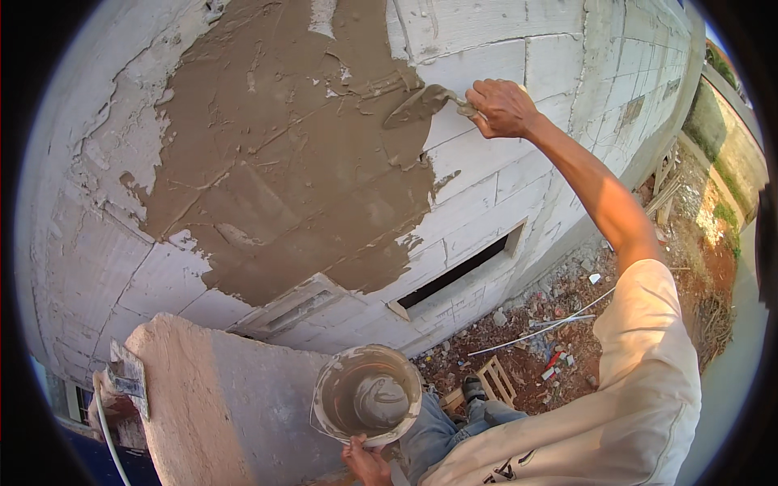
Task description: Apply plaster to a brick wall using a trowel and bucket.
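My right hand [501, 108] is stretched out to the wall and closed round the handle of a trowel [417, 107]. The trowel's blade is coated with mortar and lies against the right edge of a wide patch of wet grey-brown mortar [300, 170]. Low in view, my left hand [367, 463] grips the near rim of a round bucket [326, 397]. Its inside is smeared, and some wet mortar [381, 401] sits at the bottom. The left fingers are partly hidden by the bucket.
Bare pale blocks [559, 65] surround the mortar, with a narrow window opening [458, 275] below. A concrete ledge [259, 405] holds up a metal bracket [130, 377] at its left end. Far below lies rubble-strewn ground [519, 340] with a wooden pallet [496, 381] and thin white rods [535, 332].
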A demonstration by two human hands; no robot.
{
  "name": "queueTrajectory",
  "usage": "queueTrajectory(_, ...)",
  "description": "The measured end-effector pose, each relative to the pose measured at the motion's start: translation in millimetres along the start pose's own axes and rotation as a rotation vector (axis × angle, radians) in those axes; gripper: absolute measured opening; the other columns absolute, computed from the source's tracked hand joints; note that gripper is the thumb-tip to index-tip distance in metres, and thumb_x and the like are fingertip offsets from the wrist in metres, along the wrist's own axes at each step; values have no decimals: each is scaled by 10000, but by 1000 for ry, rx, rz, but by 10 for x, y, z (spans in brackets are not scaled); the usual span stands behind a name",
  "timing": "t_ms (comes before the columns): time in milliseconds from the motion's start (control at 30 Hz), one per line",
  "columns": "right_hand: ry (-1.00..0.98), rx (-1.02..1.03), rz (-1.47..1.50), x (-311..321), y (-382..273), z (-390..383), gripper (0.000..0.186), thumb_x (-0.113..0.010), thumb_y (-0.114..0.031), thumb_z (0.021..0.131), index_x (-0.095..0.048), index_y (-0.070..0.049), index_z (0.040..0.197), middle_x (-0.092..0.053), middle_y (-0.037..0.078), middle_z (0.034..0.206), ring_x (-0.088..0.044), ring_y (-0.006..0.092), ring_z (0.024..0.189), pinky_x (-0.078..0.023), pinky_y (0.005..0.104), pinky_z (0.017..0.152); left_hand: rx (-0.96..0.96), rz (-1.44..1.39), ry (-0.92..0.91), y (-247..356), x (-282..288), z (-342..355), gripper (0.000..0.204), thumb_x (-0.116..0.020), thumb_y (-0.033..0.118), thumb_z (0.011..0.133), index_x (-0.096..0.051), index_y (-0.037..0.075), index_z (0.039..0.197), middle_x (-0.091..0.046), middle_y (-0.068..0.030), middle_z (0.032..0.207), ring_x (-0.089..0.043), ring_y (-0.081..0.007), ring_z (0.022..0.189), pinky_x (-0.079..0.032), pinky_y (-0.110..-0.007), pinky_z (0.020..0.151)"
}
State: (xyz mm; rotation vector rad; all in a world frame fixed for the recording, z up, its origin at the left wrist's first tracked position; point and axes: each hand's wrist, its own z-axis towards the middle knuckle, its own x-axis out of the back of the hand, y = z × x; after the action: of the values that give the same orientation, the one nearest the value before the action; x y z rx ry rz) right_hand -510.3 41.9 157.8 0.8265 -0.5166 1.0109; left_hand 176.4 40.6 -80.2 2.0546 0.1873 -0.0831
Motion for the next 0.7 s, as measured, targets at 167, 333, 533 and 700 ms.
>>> queueTrajectory(167,157,16,-68,643,242,660,239,-705,-240,878,-570,-61,962,-655,125,804,-670,365,749,-525,476,638,-26,-15,-29,-269,347,362,92,-526,141,1004,-560,56,993,-620,-114,1130,-655,-279,1039,-576,-479,807)
queueTrajectory(333,369,-70,34,1019,390,1108,188,-691,-217,896,-603,-53,920,-639,179,688,-650,404,657,-500,505,610,7,-57,-11,-167,182,246,91,-532,140,1001,-559,54,995,-627,-130,1172,-658,-289,1041,-578,-489,837)
queueTrajectory(533,524,-395,155,1076,237,1108,248,-621,-272,922,-663,-48,823,-677,252,713,-692,463,704,-539,563,628,21,-24,34,81,-190,-65,106,-520,145,999,-561,47,1002,-618,-131,1145,-658,-288,1040,-579,-491,853)
queueTrajectory(700,-23,160,7,167,-462,166,294,-727,-339,887,-618,-70,939,-655,106,878,-680,315,805,-539,446,696,-22,-61,-13,-31,-35,-12,120,-540,159,997,-561,40,1004,-603,-129,1129,-646,-275,1014,-582,-457,813)
